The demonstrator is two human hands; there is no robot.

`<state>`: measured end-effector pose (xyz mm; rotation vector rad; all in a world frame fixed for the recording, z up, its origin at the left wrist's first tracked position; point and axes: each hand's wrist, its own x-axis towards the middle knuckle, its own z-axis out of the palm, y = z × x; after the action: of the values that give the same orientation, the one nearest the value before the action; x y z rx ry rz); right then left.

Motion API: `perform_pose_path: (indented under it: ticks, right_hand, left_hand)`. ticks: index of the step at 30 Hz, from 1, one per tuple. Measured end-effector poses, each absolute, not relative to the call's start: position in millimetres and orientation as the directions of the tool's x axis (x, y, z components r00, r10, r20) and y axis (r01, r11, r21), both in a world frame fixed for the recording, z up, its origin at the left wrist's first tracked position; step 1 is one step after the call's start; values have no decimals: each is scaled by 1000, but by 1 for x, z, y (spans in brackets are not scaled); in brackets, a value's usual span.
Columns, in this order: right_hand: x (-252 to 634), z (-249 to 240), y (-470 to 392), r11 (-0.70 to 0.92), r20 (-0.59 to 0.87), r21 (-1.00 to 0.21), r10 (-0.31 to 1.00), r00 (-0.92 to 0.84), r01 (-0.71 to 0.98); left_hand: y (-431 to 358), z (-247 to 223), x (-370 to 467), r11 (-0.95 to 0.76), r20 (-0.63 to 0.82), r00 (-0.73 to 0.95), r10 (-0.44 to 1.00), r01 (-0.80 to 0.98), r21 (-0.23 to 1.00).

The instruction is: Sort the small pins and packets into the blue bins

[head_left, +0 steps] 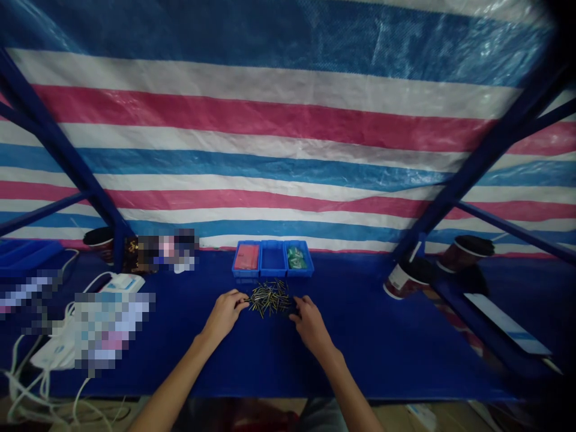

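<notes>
A loose pile of thin dark and brassy metal pieces [270, 298], resembling long screws, lies on the blue table. At the pile's left edge is my left hand [227, 312], its thumb and fingers drawn together in a pinch; anything between the tips is too small to make out. My right hand [310, 322] rests at the pile's right side, thumb and forefinger apart with nothing visible between them. Just behind the pile stands a blue three-part tray [273, 273]. Red packets [247, 257] fill its left compartment, green-and-white packets [296, 258] lie in the right one, and the middle one shows bare blue.
A white power strip [56, 351] with tangled cables lies on the left, beside blurred-out items. Toward the right stand a paper tub [402, 282] and a flat tablet-like panel [508, 324]. Blue frame posts [443, 189] slant up before a striped tarp [288, 132].
</notes>
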<state>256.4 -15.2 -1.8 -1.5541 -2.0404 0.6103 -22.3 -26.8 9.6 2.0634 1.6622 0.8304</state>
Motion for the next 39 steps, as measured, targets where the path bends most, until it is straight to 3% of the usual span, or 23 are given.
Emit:
perform_pose_path:
  ticks: [4,11,16,25,32,39]
  right_hand:
    - [240,-2,3,265,127,-611,963,-238,746]
    - [250,2,13,227,151,-727,973,-172,649]
    - [265,1,17,235,150,-690,972,-181,685]
    - [237,4,28,285,169,-637,958,-231,716]
    - [259,6,23,249,185,-673,968,-168,696]
    - [244,5,7,229,105,-756,967,-231,613]
  left_hand:
    - [-19,15,-10,-223,216,107,970,743,631]
    - [-22,14,-23,-215,240,67,968,710,671]
    - [-30,10,-34,-203,167,121,978,719,665]
    - [-21,14,-5,-232,208,121,971,708,667]
    - [-36,18,-17,-220,207,106,973,704,676]
    - [-38,12,0,-265,228,153,962,727,633]
